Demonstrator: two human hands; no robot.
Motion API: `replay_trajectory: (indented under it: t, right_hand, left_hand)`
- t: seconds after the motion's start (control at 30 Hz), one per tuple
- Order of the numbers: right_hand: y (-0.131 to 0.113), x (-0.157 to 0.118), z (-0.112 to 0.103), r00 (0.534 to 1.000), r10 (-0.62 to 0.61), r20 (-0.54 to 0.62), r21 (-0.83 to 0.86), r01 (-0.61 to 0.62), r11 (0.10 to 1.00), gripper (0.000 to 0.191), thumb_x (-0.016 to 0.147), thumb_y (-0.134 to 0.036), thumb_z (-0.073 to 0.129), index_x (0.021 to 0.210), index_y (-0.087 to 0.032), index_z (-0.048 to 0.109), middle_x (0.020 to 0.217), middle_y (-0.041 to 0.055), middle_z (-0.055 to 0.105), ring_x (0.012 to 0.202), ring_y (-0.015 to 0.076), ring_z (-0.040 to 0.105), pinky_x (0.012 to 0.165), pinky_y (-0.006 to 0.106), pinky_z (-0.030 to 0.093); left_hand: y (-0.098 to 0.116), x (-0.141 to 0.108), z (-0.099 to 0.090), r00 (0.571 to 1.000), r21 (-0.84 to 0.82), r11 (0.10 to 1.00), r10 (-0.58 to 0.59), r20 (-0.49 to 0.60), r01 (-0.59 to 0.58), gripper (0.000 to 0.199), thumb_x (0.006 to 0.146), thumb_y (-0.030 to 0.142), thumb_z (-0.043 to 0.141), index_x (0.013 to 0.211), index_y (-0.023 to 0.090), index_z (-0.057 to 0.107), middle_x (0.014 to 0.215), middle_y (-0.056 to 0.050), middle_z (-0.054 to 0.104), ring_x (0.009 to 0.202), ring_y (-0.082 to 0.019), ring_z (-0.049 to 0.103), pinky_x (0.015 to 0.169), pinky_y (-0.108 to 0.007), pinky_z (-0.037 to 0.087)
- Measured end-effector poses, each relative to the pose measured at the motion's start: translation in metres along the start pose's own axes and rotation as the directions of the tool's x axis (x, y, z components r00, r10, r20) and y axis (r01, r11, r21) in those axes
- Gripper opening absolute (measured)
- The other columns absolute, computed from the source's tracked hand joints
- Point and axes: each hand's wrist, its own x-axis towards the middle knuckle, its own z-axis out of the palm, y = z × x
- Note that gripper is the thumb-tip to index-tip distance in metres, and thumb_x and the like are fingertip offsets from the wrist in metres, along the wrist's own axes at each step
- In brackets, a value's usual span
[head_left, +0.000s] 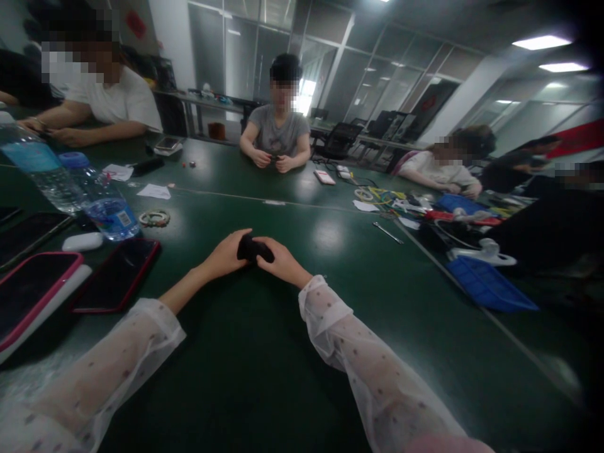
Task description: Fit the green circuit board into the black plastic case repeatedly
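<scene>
1. A black object [255,249] was held up at the green table [283,358].
2. Its left end was clasped by the left hand [229,254], its right end by the right hand [282,260], fingers partly curled.
3. A bracelet [161,219], phone [117,277] and bottle [113,217] were seen leftward; a wrench [387,232] and blue tray [488,284], rightward.

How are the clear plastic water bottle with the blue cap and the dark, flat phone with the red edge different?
The clear plastic, blue-capped bottle stands up, but the dark, red-edged phone lies flat. The bottle is see-through; the phone isn't. The bottle is rounded; the phone is a thin rectangle. Both are on the green table.
</scene>
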Motion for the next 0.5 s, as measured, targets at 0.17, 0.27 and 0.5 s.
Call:
replay_trajectory:
  t: [0.17,0.27,0.5]
  right_hand:
    - [0.003,-0.007,0.002,0.998,-0.048,0.044,-0.211,0.056,0.976,0.051,0.076,-0.024,0.063,0.125,-0.031,0.055,0.107,0.006,0.058,0.098,0.0252,0.053,0.092,0.046,0.04]
    - [0.005,-0.01,0.004,0.995,-0.081,0.052,-0.32,0.094,0.943,0.053,0.079,-0.024,0.06,0.131,-0.033,0.05,0.106,0.0072,0.055,0.097,0.0257,0.051,0.088,0.045,0.042]
    - [0.008,-0.015,0.006,0.993,-0.089,0.074,-0.391,0.111,0.914,0.053,0.085,-0.028,0.057,0.136,-0.031,0.042,0.112,0.0082,0.048,0.099,0.0231,0.051,0.088,0.043,0.046]
  left_hand:
    - [-0.006,0.0,-0.01,0.993,-0.122,0.992,-0.024,0.115,0.038,0.093,0.051,0.017,0.083,0.135,0.022,0.044,0.136,-0.014,0.049,0.127,-0.029,0.045,0.109,-0.043,0.028]
    - [-0.016,0.002,-0.015,0.995,-0.07,0.997,-0.015,0.103,0.022,0.092,0.053,0.022,0.083,0.137,0.022,0.043,0.139,-0.013,0.046,0.128,-0.029,0.044,0.108,-0.043,0.029]
    - [-0.029,0.006,-0.021,0.976,0.121,0.991,0.035,0.216,-0.062,0.082,0.063,0.033,0.078,0.136,0.023,0.043,0.139,-0.012,0.046,0.126,-0.028,0.045,0.105,-0.045,0.033]
